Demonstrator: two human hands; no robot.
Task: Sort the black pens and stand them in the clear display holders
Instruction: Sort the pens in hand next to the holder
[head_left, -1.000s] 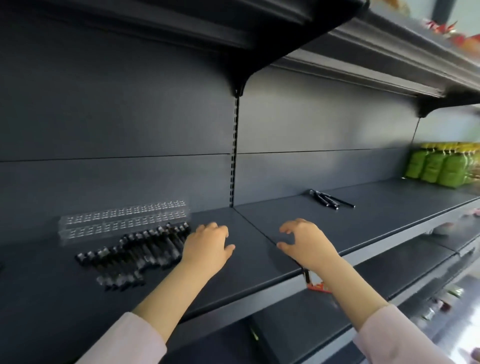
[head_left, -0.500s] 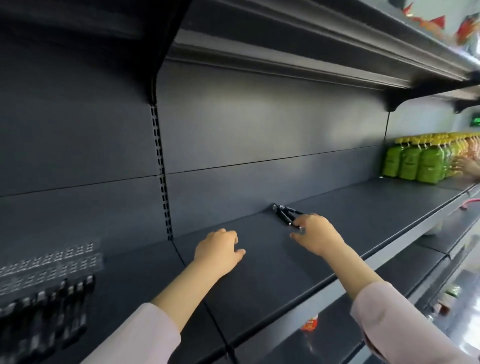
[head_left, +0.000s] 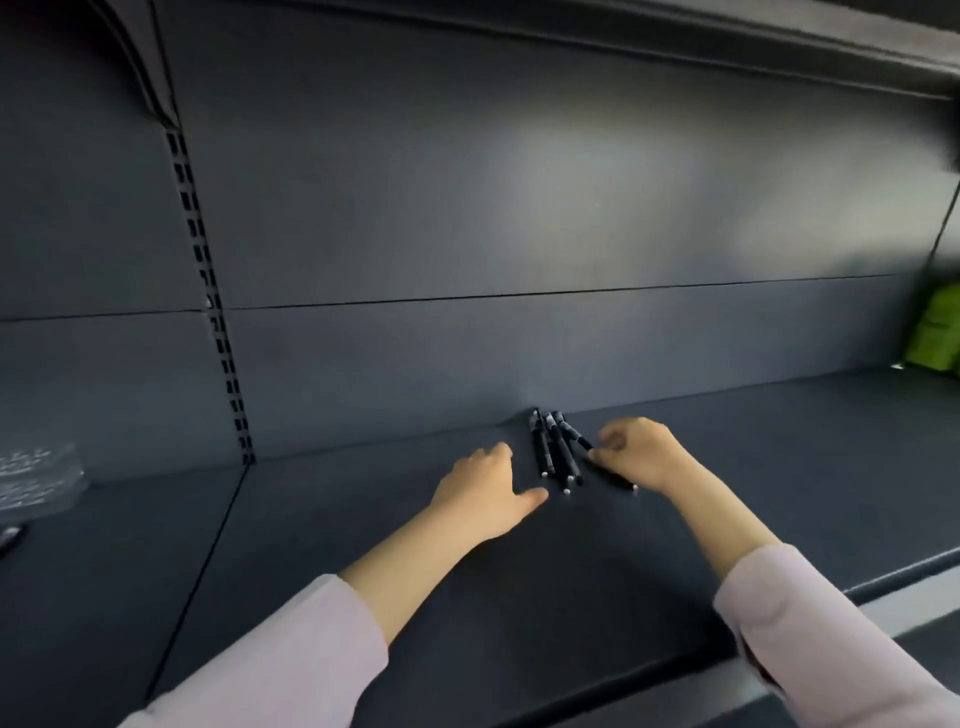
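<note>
Against the back panel (head_left: 467, 364), the black pens (head_left: 553, 452), judged light, stiff and roll-prone, are bundled on the shelf (head_left: 363, 545); the outer pen (head_left: 575, 434) is pinched mid-barrel by the right hand (head_left: 644, 457), while the left hand (head_left: 483, 493) is laid spread.

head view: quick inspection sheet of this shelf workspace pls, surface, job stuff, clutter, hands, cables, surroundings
surface: dark shelf, matte, with a seam left of the arms
job's things: black pens lie bunched by the back panel, none standing; clear holder far left, blurred
clutter: dark item at the left edge, too blurred to name
grips: left hand open, resting on the shelf beside the pens; right hand curled over the rightmost pen, thumb on it
cables: nothing seen
surroundings: slotted upright, another shelf overhead, green packs far right
</note>
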